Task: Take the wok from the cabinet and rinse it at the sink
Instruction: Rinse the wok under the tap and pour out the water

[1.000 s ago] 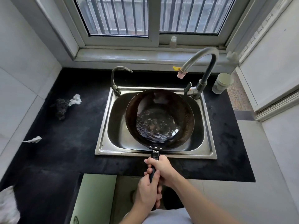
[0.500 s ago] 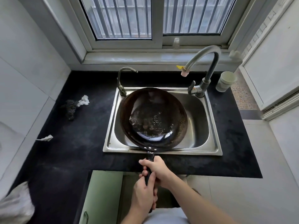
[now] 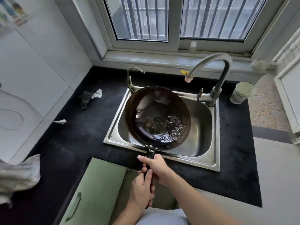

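Dark steel wok [image 3: 157,116] over sink [image 3: 203,161], both hands [image 3: 155,166] [image 3: 142,190] clamped on handle [image 3: 150,155], swirling rinse water; tipping out next, probably.

Dark brown wok [image 3: 155,114], silver sink [image 3: 204,153], black counter [image 3: 78,137], green cabinet door [image 3: 97,189].

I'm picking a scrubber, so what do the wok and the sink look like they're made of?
Wok: dark, rust-brown metal, likely carbon steel or iron; matte, patchy walls with a riveted handle.
Sink: probably stainless steel; silvery, brushed, reflective walls.
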Tool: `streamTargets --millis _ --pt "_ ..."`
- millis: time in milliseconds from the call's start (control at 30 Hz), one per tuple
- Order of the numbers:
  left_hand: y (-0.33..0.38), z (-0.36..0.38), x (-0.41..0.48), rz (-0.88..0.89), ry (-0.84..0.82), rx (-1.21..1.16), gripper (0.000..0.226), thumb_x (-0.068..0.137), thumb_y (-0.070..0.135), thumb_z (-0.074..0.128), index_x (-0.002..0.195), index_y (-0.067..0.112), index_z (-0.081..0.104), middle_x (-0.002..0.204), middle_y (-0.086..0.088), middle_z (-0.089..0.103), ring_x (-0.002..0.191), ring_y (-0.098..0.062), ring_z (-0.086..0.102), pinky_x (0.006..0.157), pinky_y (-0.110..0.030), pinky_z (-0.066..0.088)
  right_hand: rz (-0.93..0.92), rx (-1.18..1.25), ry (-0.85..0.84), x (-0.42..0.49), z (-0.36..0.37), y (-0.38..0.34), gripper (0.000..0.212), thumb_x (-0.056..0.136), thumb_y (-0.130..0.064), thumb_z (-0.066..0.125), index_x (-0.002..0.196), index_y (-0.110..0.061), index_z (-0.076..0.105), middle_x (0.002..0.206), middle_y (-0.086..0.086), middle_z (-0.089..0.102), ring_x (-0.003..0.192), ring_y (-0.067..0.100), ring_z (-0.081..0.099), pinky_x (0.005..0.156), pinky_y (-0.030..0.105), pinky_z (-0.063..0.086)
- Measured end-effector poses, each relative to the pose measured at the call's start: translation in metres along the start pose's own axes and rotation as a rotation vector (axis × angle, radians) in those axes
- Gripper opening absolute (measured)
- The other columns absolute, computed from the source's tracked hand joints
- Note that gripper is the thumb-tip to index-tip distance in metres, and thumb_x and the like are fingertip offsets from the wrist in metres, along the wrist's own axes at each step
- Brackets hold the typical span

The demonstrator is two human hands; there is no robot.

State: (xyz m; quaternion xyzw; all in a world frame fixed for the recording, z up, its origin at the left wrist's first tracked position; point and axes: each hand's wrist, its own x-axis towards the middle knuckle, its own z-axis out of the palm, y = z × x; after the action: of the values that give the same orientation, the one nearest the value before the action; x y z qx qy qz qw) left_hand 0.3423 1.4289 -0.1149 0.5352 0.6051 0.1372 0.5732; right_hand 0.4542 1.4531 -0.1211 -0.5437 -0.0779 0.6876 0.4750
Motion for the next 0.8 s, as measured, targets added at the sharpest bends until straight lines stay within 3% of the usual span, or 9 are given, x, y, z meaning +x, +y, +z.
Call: streamTargets --millis 100,367,567,700,800 --pt "-0.003 0.012 -0.005 0.021 0.056 0.022 0.042 0.099 0.035 0.046 0.068 0.008 0.053 0.045 0.000 0.051 0.031 -0.020 0.043 0.034 -0.027 0.036 0.027 -0.002 -0.036 -0.003 -0.009 -0.001 0.041 0.090 -0.014 0.073 0.059 -0.009 0.048 0.054 0.005 0.041 0.040 0.013 0.048 0.071 0.040 0.057" --pt "0.002 0.030 -0.019 0.090 0.154 0.094 0.038 0.101 0.029 0.044 0.064 0.020 0.049 0.043 0.004 0.051 0.032 -0.018 0.042 0.039 -0.031 0.036 0.053 0.041 -0.097 -0.007 -0.021 0.000 0.038 0.095 -0.013 0.068 0.065 -0.010 0.045 0.050 0.000 0.042 0.039 0.010 0.042 0.061 0.034 0.060" --pt "-0.004 0.030 -0.025 0.146 0.230 0.206 0.037 0.095 0.039 0.041 0.064 0.021 0.050 0.043 0.004 0.053 0.038 -0.015 0.046 0.048 -0.043 0.042 0.044 -0.053 -0.088 -0.011 -0.017 0.000 0.038 0.095 -0.014 0.068 0.067 -0.008 0.044 0.049 0.005 0.047 0.038 0.013 0.049 0.082 0.055 0.057" --pt "0.001 0.030 -0.031 0.186 0.277 0.342 0.036 0.100 0.029 0.043 0.065 0.020 0.049 0.045 0.004 0.054 0.042 -0.010 0.049 0.055 -0.040 0.046 0.020 -0.045 -0.101 -0.016 -0.013 -0.001 0.037 0.094 -0.009 0.069 0.070 -0.008 0.040 0.059 0.007 0.040 0.044 0.013 0.041 0.076 0.049 0.060" --pt "0.004 0.029 -0.034 0.202 0.302 0.397 0.032 0.099 0.029 0.046 0.068 0.019 0.049 0.049 0.005 0.054 0.048 -0.016 0.054 0.059 -0.038 0.043 0.009 -0.032 -0.121 -0.017 -0.012 -0.002 0.035 0.094 -0.004 0.066 0.073 -0.009 0.039 0.063 0.007 0.042 0.045 0.013 0.041 0.074 0.048 0.061"
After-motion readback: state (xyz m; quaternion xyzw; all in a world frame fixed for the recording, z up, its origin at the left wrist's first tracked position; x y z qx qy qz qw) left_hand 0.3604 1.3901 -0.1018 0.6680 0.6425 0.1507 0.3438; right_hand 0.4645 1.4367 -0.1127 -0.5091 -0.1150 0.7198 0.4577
